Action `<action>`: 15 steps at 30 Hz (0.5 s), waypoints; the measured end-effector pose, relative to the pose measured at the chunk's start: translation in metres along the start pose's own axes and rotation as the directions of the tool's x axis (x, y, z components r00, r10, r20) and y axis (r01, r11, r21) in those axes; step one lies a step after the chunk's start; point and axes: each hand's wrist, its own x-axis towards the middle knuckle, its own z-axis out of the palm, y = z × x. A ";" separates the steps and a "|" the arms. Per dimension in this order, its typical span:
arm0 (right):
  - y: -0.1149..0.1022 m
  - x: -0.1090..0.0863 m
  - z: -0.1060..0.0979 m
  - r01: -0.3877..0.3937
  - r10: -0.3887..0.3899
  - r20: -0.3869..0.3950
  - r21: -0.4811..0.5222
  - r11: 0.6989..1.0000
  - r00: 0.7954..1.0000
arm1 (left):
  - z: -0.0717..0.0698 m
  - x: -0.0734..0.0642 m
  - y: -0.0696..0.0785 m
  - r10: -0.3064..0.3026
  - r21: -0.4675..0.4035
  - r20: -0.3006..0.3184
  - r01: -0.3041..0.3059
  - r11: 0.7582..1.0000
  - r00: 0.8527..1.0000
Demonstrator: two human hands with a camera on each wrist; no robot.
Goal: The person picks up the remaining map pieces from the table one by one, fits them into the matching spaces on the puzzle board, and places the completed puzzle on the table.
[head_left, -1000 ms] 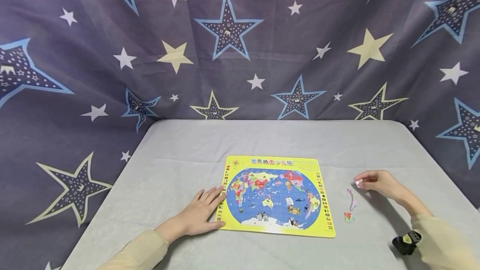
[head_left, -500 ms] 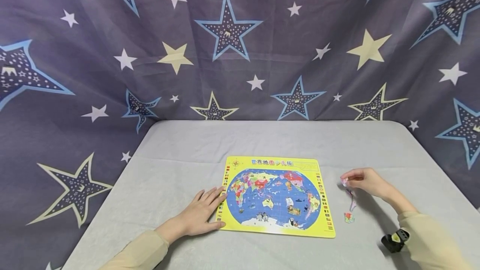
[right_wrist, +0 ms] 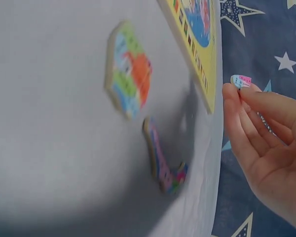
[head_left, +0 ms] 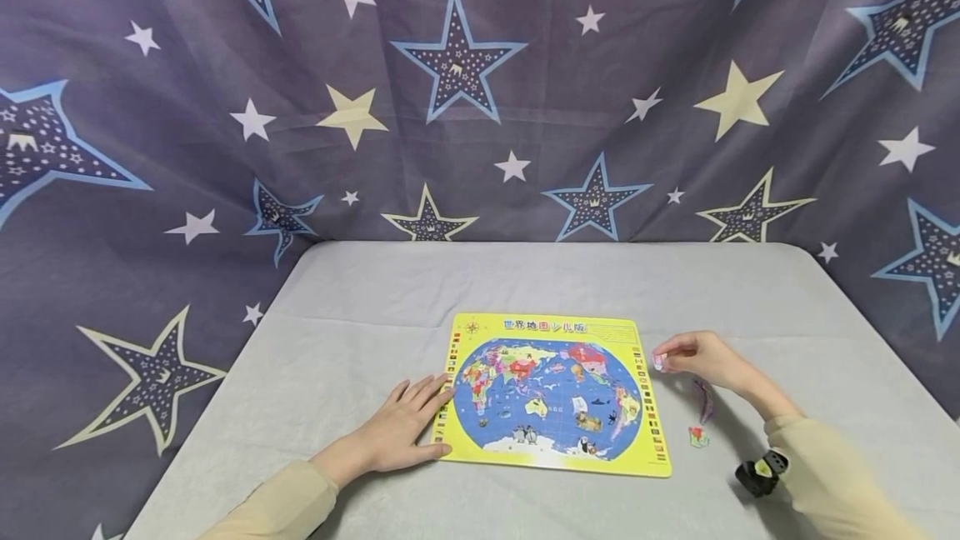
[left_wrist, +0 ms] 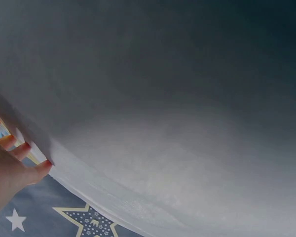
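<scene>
A yellow-bordered world map puzzle board (head_left: 555,469) lies flat on the table. My left hand (head_left: 401,427) rests with spread, straight fingers on its left edge; the left wrist view shows the fingertips (left_wrist: 20,150) at that edge. Between thumb and fingers my right hand (head_left: 708,358) pinches a small pink and light-blue puzzle piece (right_wrist: 240,81), held just off the board's upper right edge. Two loose pieces lie right of the board: a long, thin purple puzzle piece (right_wrist: 159,155), partly under the right hand's shadow, and a red and green puzzle piece (head_left: 698,437) nearer the front.
A light grey cloth covers the table (head_left: 360,290). Behind and beside it hangs a dark star-patterned curtain (head_left: 480,148). A black wrist device (head_left: 761,473) sits at the right sleeve.
My right hand has moved left with the pinched puzzle piece, from beyond the loose pieces to the board's right edge. The left hand and the board have stayed put.
</scene>
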 end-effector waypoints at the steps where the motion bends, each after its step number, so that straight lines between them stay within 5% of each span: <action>1: -0.001 0.001 0.001 0.004 -0.004 0.005 0.010 1.000 1.000 | 0.000 0.000 0.000 0.000 0.000 0.000 0.000 1.000 1.000; 15: -0.016 0.023 0.027 0.025 -0.028 0.058 0.040 0.999 0.998 | -0.002 0.000 0.002 0.000 -0.002 0.001 0.000 1.000 1.000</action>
